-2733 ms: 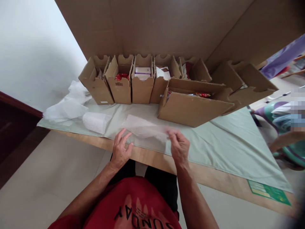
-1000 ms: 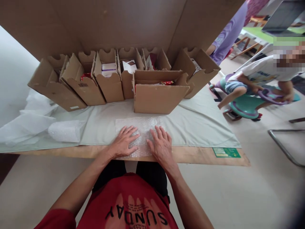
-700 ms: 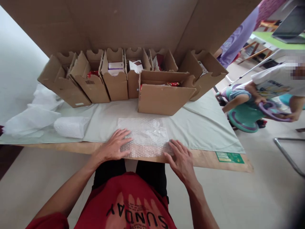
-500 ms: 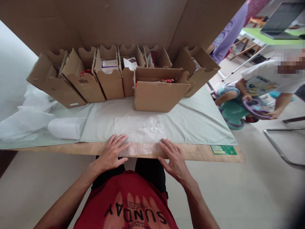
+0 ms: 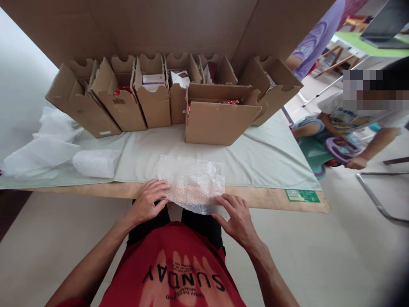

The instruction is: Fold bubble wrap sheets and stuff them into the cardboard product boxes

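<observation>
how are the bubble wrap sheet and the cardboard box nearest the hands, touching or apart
Apart. The head view shows pale green cloth between the bubble wrap sheet and that front cardboard box.

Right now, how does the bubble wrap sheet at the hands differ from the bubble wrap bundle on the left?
The bubble wrap sheet is spread out, while the bubble wrap bundle is compact and rounded. The sheet looks wider than the bundle. The sheet reaches past the wooden table edge; the bundle lies wholly on the pale cloth. Both are whitish and translucent.
</observation>
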Demonstrator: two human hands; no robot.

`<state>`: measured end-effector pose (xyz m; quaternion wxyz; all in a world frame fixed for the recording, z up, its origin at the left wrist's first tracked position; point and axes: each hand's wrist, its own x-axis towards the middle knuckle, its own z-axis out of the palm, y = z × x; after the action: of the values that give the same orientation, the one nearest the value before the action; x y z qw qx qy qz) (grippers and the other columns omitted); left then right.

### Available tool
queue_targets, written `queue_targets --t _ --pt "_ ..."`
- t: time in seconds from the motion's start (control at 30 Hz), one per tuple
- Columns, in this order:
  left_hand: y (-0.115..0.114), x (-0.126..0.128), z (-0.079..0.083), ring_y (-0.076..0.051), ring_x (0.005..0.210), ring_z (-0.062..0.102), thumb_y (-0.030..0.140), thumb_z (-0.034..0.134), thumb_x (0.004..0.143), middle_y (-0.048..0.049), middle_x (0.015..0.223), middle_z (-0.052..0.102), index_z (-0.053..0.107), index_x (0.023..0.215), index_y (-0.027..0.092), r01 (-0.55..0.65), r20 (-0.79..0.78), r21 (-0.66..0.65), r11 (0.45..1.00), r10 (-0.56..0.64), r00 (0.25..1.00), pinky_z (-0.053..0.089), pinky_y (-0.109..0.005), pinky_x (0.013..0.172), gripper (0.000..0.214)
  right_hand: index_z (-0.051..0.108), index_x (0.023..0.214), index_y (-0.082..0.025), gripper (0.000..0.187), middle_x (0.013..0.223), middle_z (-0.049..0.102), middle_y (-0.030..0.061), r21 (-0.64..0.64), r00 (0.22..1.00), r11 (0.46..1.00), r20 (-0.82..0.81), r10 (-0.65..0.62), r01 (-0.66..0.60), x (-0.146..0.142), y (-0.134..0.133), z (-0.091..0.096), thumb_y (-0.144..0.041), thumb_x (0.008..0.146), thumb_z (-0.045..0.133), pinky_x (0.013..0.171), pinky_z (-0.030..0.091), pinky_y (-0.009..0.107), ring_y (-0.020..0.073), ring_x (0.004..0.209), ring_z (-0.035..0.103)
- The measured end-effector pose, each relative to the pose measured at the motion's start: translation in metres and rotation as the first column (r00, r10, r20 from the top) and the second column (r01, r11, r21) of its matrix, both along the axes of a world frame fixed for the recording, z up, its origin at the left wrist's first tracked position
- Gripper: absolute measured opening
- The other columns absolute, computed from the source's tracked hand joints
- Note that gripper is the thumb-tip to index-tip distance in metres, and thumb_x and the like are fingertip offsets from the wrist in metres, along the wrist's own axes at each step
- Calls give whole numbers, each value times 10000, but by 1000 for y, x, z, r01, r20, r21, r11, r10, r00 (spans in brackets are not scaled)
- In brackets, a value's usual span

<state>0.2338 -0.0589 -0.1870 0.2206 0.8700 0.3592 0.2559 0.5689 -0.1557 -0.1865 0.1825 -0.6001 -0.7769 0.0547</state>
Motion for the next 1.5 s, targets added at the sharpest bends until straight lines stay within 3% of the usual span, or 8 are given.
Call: queue_targets --t 0.17,0.33,0.53,0.73,0.97,1.17,1.3,1.5 --pt "4 -5 11 -242 1096 741 230 591 927 -73 1059 805 677 814 213 -20 175 -168 986 49 983 490 -503 1117 143 459 1518 -233 654 1589 438 164 1 997 997 38 74 -74 4 -7 -2 -355 907 657 1054 417 489 350 1409 453" --pt "10 -4 20 -207 917 775 293 608 923 -32 936 816 713 855 222 -41 173 -290 956 95 980 468 -487 1137 144 287 1616 -216 767 1606 421 181 8 990 994 -81 113 -113 3 -4 2 -334 935 619 1104 416 492 316 1483 404" --pt "26 -4 32 -203 907 755 324 618 919 -14 859 798 730 860 234 1 104 -288 958 30 994 451 -476 1137 155 738 1178 -259 260 1272 730 89 20 925 999 -380 31 -26 -6 13 -2 -311 1001 555 1056 488 478 279 1275 631" --pt "36 -13 34 -277 1327 594 380 691 849 -109 1284 717 684 1105 230 -9 20 -350 937 17 1000 468 -465 1116 296 791 970 -236 297 984 795 64 -178 720 964 -642 -264 195 -9 21 -7 -468 950 606 888 585 421 266 944 739" --pt "35 -1 23 -186 742 632 413 576 868 -13 712 657 633 733 203 -279 30 -420 864 321 947 514 -299 707 256 794 899 -196 329 856 783 62 -241 591 900 -687 -423 365 -12 30 -4 -506 851 694 710 577 355 252 784 723" --pt "32 10 31 -155 702 596 459 619 844 7 739 659 652 805 195 -273 109 -518 811 378 919 476 -265 668 269 773 947 -197 316 881 771 56 -201 524 889 -746 -411 411 -18 41 -9 -491 855 703 764 561 360 226 814 703" --pt "29 10 22 -161 693 561 427 593 852 12 688 598 531 647 216 -376 52 -376 847 425 904 470 -285 669 300 745 994 -185 363 874 755 54 -204 532 885 -735 -421 418 -18 43 -10 -511 841 703 732 547 343 210 781 681" --pt "16 2 -1 -261 996 596 361 637 854 -65 991 694 603 685 229 -464 -35 -41 885 463 886 500 -431 937 217 719 1034 -178 386 706 661 4 -155 651 865 -598 -467 478 -16 41 -12 -507 837 676 648 509 318 169 616 582"
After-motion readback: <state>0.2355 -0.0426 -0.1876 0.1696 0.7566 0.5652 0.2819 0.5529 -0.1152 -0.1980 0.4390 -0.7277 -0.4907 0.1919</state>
